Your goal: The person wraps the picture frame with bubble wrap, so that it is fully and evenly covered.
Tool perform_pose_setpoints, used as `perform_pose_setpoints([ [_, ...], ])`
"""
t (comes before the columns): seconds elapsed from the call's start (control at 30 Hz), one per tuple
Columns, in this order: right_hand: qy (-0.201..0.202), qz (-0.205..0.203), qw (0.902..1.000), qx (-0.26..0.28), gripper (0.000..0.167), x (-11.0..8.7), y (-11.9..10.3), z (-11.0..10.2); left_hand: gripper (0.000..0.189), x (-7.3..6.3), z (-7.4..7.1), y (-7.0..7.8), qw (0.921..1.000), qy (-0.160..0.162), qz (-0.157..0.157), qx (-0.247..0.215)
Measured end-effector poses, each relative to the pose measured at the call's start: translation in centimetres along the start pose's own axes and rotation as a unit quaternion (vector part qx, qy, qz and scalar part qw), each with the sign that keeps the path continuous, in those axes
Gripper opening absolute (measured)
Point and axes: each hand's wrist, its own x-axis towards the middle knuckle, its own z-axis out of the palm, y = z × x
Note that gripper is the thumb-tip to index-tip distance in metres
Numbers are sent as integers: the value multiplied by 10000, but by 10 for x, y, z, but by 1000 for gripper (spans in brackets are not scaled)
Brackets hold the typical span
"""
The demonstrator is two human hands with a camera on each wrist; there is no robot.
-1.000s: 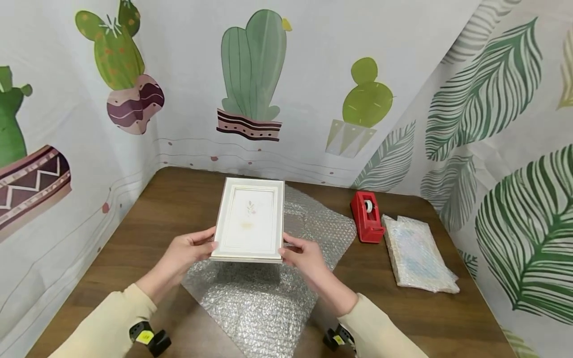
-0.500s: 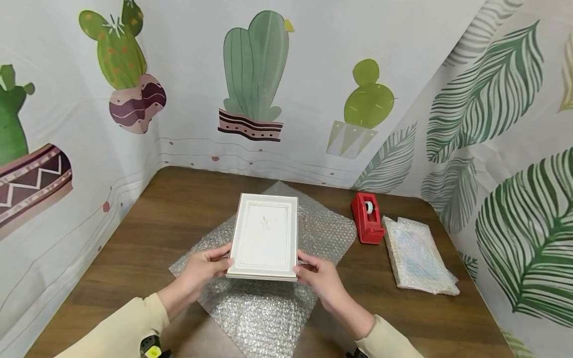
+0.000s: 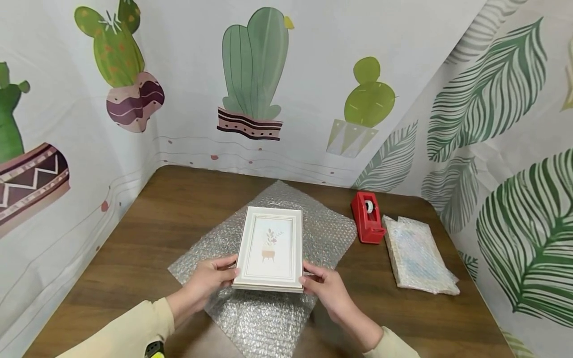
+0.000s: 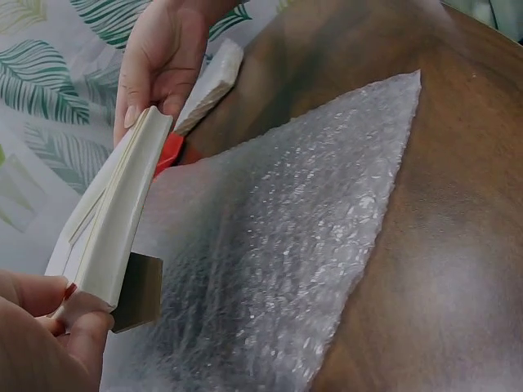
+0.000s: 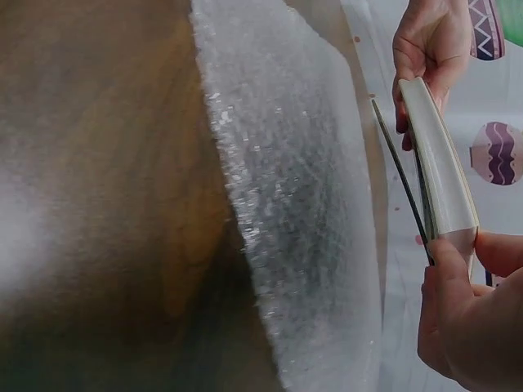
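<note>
A white picture frame (image 3: 270, 248) with a small potted-plant print is held up above the bubble wrap (image 3: 268, 323), face tilted toward the head camera. My left hand (image 3: 207, 281) grips its left edge near the bottom corner, thumb at the front. On the opposite edge my right hand (image 3: 329, 291) pinches it the same way. The right wrist view shows the frame's thick cream side (image 5: 441, 171), with a thin stand (image 5: 400, 175) sticking out behind. Part of that stand (image 4: 140, 294) also shows in the left wrist view. The sheet lies diagonally on the table, partly hidden by the frame.
A red tape dispenser (image 3: 369, 219) with a roll of tape stands right of the sheet. Beside it lies a flat bubble-wrapped package (image 3: 418, 256). The brown wooden table (image 3: 121, 263) meets a cloth backdrop (image 3: 188, 99) printed with cacti and leaves.
Both hands have brought the frame toward the person and slightly right, over the middle of the bubble wrap. Its print now shows more clearly. The dispenser and package stay put.
</note>
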Motion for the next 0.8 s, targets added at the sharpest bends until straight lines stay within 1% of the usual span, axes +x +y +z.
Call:
perform_pose_setpoints([
  [0.17, 70, 50, 10000, 36, 50, 1, 10, -1, 55, 3, 6, -7, 10000, -35, 24, -69],
  [0.33, 56, 37, 9999, 142, 51, 3, 16, -1, 53, 6, 10, -10, 9999, 101, 21, -106],
  [0.47, 136, 58, 9997, 180, 51, 6, 20, 0, 53, 10, 12, -13, 9999, 125, 19, -86],
  [0.63, 277, 86, 9994, 198, 49, 10, 22, 1, 53, 16, 13, -14, 9998, 196, -9, -19],
  [0.8, 348, 110, 9992, 167, 49, 15, 24, -1, 52, 22, 16, -13, 9998, 187, 0, 7],
])
